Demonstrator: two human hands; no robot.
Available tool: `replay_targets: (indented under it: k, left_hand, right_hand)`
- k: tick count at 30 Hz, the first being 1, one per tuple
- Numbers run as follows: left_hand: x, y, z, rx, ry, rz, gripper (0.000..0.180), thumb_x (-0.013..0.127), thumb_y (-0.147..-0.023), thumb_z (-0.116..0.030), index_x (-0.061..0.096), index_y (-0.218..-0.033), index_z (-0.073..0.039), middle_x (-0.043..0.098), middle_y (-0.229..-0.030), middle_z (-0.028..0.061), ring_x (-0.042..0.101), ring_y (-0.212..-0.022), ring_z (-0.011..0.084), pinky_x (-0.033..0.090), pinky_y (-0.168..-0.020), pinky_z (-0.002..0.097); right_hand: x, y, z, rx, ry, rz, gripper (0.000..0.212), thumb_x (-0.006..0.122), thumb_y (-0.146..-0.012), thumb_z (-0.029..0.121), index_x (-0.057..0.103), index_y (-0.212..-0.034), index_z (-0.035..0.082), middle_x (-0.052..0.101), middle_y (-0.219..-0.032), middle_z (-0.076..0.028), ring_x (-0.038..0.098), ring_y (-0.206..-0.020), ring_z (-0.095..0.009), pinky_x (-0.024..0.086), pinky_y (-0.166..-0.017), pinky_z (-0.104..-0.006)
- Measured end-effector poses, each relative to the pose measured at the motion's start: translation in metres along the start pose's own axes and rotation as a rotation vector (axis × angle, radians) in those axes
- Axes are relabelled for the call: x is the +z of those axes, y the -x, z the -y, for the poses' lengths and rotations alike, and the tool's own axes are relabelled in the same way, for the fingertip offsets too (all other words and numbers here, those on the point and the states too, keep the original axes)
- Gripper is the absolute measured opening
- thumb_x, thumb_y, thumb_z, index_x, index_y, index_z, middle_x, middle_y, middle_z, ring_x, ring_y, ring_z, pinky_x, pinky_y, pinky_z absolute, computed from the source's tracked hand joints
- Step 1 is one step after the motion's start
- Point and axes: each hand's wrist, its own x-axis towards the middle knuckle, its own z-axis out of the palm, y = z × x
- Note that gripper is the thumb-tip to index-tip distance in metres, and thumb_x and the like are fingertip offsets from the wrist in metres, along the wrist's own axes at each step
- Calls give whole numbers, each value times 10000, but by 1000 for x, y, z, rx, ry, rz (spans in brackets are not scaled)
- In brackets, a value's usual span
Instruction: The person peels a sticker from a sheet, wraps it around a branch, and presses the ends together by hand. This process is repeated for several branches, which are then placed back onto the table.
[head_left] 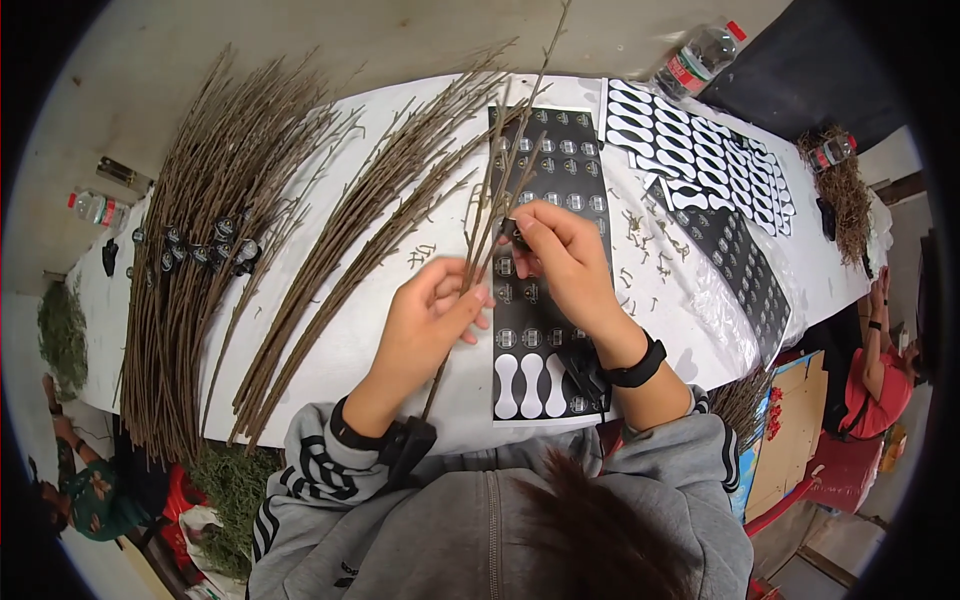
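Note:
My left hand (425,318) is closed around a few thin brown twigs (541,75), which slant up and away across the table. Just above it, my right hand (572,262) pinches a small black sticker label (510,231) against the twigs. Under both hands lies a black sheet of round-ended labels (575,150); white backing shows at its near end where labels are gone. To the left rest loose rows of twigs (345,215). Farther left is a thick twig bundle (215,165) with several black labels (222,252) around its middle.
The white table (385,400) carries scattered twig scraps (650,245). At right lie a used white label sheet (690,150), another black label sheet (735,260) and clear plastic. A water bottle (700,60) stands behind. People (880,385) sit at both sides; greenery (235,500) is lower left.

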Motion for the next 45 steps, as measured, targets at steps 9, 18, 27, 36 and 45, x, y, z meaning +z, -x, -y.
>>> replay_targets:
  k: [9, 18, 27, 36, 45]
  left_hand:
    - [-27, 37, -30, 8, -87, -84, 144, 516, -955, -109, 555, -1041, 0, 530, -782, 8, 457, -555, 41, 387, -500, 186]
    - [-59, 71, -76, 109, -236, -294, 250, 534, -943, -104, 557, -1171, -4, 516, -776, -29, 395, -602, 9, 333, -510, 164]
    - [-233, 88, -115, 340, -719, -651, 323, 536, -941, -154, 578, -1241, -42, 541, -845, -76, 440, -716, 23, 376, -616, 179]
    - [-293, 92, -123, 423, -847, -769, 314, 559, -932, -164, 587, -1221, -45, 567, -836, -49, 473, -732, 72, 412, -701, 211]
    - [-344, 63, -66, 598, -1427, -1060, 275, 563, -939, -223, 592, -1150, -49, 577, -1113, 109, 560, -1011, 212, 434, -873, 321]
  right_hand:
    - [-11, 0, 8, -40, -59, -25, 398, 347, -1001, 247, 634, -926, -18, 542, -714, 0, 488, -574, -61, 367, -521, -201]
    - [-13, 0, 18, -126, 81, -131, 271, 447, -977, 177, 637, -931, -10, 519, -673, 17, 472, -583, -46, 345, -525, -189]
    - [-49, 13, 29, -198, 183, -205, 214, 467, -975, 137, 620, -966, -13, 507, -686, 24, 430, -573, -32, 308, -517, -182]
    - [-79, 39, 6, -184, 509, -203, 144, 511, -948, 90, 617, -975, -4, 558, -791, 7, 493, -636, -58, 346, -527, -196]
    - [-71, 46, 1, -297, 907, 44, 180, 627, -809, 24, 611, -988, 17, 611, -929, -101, 595, -841, -237, 472, -721, -294]
